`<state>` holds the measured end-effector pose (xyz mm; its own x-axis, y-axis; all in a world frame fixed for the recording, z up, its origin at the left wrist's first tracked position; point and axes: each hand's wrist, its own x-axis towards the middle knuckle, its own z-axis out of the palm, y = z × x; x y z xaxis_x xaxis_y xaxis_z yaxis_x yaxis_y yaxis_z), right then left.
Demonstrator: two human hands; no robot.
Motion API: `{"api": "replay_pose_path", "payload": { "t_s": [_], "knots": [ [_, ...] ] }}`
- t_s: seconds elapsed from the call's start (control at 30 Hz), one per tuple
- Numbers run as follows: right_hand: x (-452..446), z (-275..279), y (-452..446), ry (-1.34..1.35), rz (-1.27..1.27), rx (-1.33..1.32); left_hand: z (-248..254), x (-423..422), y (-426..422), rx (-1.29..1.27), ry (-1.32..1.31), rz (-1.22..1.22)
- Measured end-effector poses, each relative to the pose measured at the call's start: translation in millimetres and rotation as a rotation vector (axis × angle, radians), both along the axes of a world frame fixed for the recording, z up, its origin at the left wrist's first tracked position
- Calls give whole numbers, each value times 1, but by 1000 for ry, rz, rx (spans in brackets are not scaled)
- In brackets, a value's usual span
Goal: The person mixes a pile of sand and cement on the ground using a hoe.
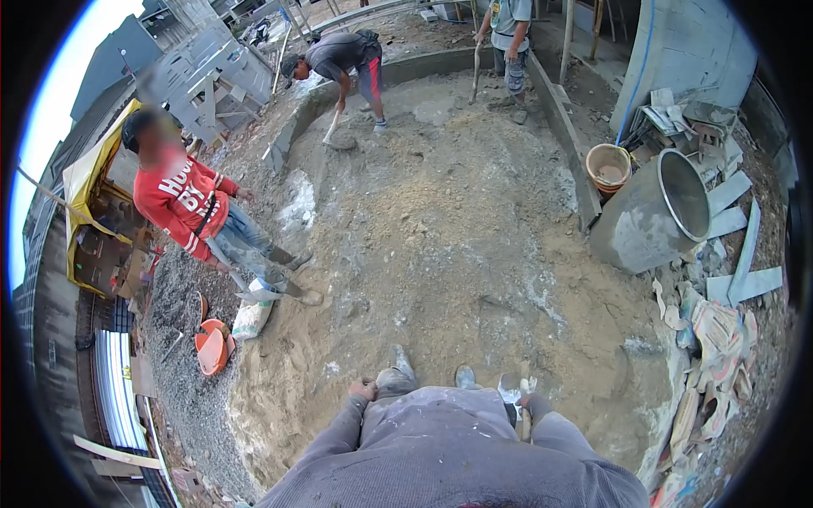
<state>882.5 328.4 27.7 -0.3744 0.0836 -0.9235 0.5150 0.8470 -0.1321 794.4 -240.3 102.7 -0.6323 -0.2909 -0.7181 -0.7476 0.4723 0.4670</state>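
Right fingers (528, 387) clasp a pale handle (526, 424) (partly hidden); left fingers (364, 390) curl closed near the knee (395, 383).

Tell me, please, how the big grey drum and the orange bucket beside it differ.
The grey drum is much larger than the orange bucket. The drum's outside is grey with pale smears, while the bucket's rim is orange. The drum looks dark inside; the bucket looks tan. Both are round and open-mouthed.
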Motion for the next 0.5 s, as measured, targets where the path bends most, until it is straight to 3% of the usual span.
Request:
{"api": "replay_pose_path", "payload": {
  "t_s": [0.07, 0.1, 0.2, 0.5],
  "knots": [
    [2, 6, -7, -10, 4, -20, 52, -5, 32, -315, 22, -235],
    [1, 15, -12, -30, -32, -11, 47, -6, 33, -290, -1, -229],
    [17, -37, -5, 40, 192, -109, 45, -7, 42, -321, 109, -308],
    [-15, 37, -32, -2, 252, 4, 31, 18, 21, -275, 49, -230]
  ]
}}
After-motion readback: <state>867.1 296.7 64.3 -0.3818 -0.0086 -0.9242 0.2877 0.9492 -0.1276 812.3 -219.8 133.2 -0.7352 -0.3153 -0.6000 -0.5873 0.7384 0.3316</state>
